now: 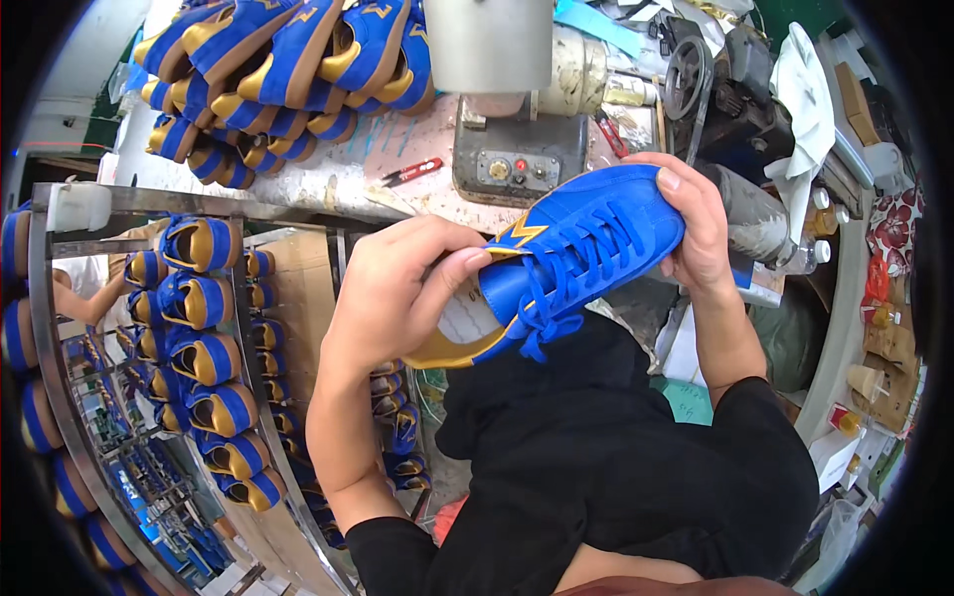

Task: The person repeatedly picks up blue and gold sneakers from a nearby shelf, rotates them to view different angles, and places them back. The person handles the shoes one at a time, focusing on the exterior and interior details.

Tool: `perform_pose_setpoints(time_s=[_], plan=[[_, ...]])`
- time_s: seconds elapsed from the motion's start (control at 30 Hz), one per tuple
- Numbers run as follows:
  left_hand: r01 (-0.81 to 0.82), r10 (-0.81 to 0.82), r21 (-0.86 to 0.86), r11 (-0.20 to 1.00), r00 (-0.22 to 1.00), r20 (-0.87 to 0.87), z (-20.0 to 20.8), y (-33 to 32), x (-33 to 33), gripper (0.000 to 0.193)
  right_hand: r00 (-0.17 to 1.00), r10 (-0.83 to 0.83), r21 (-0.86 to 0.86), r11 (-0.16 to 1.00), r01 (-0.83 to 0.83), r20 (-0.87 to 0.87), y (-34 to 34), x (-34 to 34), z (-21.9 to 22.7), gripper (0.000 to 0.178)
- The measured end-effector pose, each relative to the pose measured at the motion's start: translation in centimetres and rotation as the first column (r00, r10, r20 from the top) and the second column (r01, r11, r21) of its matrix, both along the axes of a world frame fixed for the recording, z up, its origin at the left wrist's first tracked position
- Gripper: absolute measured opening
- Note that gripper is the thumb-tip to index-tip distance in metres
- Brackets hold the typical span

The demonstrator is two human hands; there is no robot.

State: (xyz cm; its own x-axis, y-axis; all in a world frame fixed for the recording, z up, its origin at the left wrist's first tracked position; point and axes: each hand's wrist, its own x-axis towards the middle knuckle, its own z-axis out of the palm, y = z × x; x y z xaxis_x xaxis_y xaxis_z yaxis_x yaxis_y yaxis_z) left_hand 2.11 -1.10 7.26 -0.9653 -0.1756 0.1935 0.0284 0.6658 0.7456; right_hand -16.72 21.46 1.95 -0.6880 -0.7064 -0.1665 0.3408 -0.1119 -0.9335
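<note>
Between my two hands is a blue sneaker with blue laces, a yellow zigzag mark on its side and yellow lining at the collar. Its toe points to the upper right, its heel to the lower left. My left hand pinches the collar edge near the ankle opening, thumb inside and fingers along the outer side. My right hand wraps round the toe end, thumb on top near the tip. The laces are tied in a bow. The sole faces away and is hidden.
A pile of blue and yellow sneakers covers the bench's far left. At left, a metal rack holds rows of similar shoes. Ahead stands a machine with a control box; red-handled snips lie beside it. A handwheel stands at right.
</note>
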Motion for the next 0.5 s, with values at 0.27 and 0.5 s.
perform_pose_setpoints(time_s=[0.27,0.5], plan=[[-0.04,0.005,0.301,0.953,0.993,0.114,2.4,-2.6,-3.0,0.019,1.0,0.009,-0.018,1.0,-0.009,0.024,-2.2,-2.4,2.7,0.043],[-0.095,-0.006,0.47,0.877,0.978,0.209,2.3,-4.2,-3.8,0.022,0.997,-0.005,0.022,1.0,0.003,0.074,-3.2,-2.9,2.8,0.043]])
